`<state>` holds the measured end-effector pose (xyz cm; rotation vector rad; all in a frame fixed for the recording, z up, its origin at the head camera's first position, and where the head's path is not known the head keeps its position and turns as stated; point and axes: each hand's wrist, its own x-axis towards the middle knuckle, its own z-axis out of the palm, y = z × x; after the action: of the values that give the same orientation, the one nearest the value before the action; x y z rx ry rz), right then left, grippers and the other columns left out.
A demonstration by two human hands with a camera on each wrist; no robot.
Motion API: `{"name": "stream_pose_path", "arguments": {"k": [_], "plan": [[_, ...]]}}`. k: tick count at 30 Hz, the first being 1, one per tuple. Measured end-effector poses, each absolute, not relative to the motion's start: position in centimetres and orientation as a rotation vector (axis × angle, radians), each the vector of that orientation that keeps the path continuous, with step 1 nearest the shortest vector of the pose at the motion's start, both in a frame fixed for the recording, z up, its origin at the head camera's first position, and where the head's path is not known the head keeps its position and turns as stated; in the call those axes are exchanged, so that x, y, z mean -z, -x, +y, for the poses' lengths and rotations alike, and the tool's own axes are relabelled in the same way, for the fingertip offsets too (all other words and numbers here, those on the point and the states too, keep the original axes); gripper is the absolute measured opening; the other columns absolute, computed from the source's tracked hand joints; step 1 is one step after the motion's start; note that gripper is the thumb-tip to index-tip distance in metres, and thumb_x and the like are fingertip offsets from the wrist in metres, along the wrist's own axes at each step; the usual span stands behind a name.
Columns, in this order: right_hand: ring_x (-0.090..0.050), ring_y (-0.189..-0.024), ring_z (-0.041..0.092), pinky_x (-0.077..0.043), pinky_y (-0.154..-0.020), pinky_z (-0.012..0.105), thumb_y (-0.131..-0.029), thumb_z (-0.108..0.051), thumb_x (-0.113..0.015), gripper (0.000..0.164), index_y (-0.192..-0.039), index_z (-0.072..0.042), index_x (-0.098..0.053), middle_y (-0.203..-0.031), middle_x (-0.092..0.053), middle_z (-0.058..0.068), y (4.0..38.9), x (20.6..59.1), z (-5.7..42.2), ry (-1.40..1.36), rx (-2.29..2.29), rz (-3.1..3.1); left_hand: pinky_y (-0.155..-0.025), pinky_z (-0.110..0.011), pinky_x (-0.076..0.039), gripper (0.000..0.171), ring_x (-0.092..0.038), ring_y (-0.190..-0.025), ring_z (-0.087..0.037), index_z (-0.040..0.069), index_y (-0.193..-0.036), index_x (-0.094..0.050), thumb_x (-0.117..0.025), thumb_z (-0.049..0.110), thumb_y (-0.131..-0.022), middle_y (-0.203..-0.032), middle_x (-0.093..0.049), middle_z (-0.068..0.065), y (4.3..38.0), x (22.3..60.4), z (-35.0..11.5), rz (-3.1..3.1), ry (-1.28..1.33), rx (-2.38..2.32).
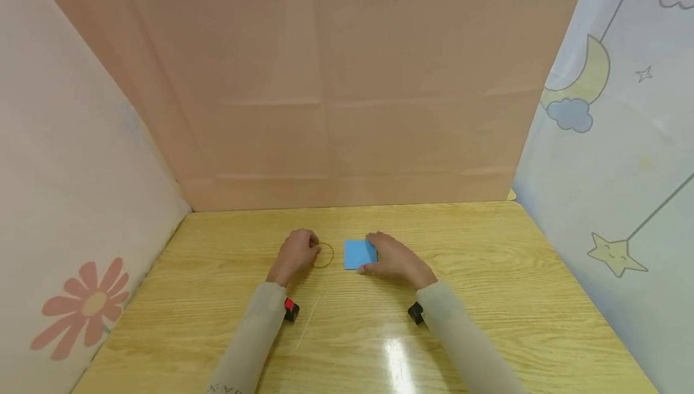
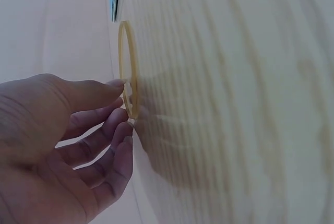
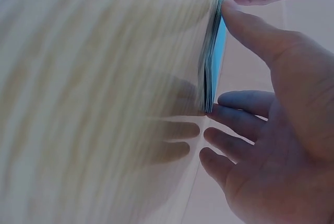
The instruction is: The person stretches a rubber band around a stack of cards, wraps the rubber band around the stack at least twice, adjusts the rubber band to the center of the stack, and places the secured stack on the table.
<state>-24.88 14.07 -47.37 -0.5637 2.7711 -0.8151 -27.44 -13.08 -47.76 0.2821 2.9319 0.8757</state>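
Observation:
A thin stack of square blue paper (image 1: 360, 255) lies blue side up on the wooden table; the right wrist view shows its layered edges (image 3: 213, 51). My right hand (image 1: 394, 259) holds the stack at its right side, thumb at the near edge and fingertips at the far edge. To the left of the paper is a thin yellowish rubber band (image 1: 332, 255), spread in a loop. My left hand (image 1: 298, 253) pinches the left side of the band between thumb and curled fingers, low over the table. In the left wrist view the thumb tip (image 2: 118, 83) overlaps the loop.
The wooden table (image 1: 347, 334) runs back to a creased pinkish-brown sheet (image 1: 325, 81). Patterned cloth walls stand at left (image 1: 54, 171) and right (image 1: 623, 159). A small black device sits at each wrist.

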Motion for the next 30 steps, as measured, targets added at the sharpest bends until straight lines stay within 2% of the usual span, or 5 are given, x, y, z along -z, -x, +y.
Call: {"name": "stream_pose_path", "arguments": {"k": [6,13,21,30], "plan": [[-0.056,-0.135,0.032,-0.052,-0.108,0.049,-0.09,-0.041,-0.084,0.086,-0.156,-0.002,-0.046,-0.158,-0.052,0.015,24.9,47.5,13.7,0.586,0.825,2.773,-0.084,-0.044,-0.061,0.019,-0.071,-0.092,-0.023,0.004,-0.114,-0.076,-0.072,0.017,-0.101,-0.107,-0.075,-0.009,27.2,47.7,-13.1,2.929,-0.183,-0.852],[-0.044,-0.15,0.036,-0.048,-0.115,0.052,-0.091,-0.044,-0.083,0.089,-0.16,-0.005,-0.042,-0.166,-0.042,0.014,25.1,47.3,13.6,0.533,0.704,2.797,-0.084,-0.045,-0.061,0.019,-0.071,-0.093,-0.023,0.003,-0.115,-0.075,-0.07,0.016,-0.102,-0.107,-0.074,-0.01,27.5,47.6,-12.8,2.929,-0.226,-0.818],[-0.052,-0.136,0.034,-0.056,-0.104,0.047,-0.085,-0.044,-0.089,0.081,-0.149,-0.006,-0.057,-0.157,-0.051,0.011,25.8,47.0,13.3,0.526,0.658,2.826,-0.083,-0.044,-0.061,0.019,-0.071,-0.091,-0.023,0.002,-0.113,-0.075,-0.071,0.016,-0.101,-0.106,-0.075,-0.011,27.5,47.5,-12.6,2.94,-0.243,-0.788],[-0.057,-0.127,0.031,-0.057,-0.1,0.044,-0.083,-0.043,-0.09,0.085,-0.149,-0.003,-0.056,-0.152,-0.055,0.011,26.0,46.7,12.7,0.495,0.644,2.824,-0.083,-0.046,-0.062,0.02,-0.073,-0.092,-0.025,0.002,-0.112,-0.077,-0.074,0.018,-0.1,-0.107,-0.077,-0.012,28.0,47.7,-13.1,2.936,-0.201,-0.805]]}}
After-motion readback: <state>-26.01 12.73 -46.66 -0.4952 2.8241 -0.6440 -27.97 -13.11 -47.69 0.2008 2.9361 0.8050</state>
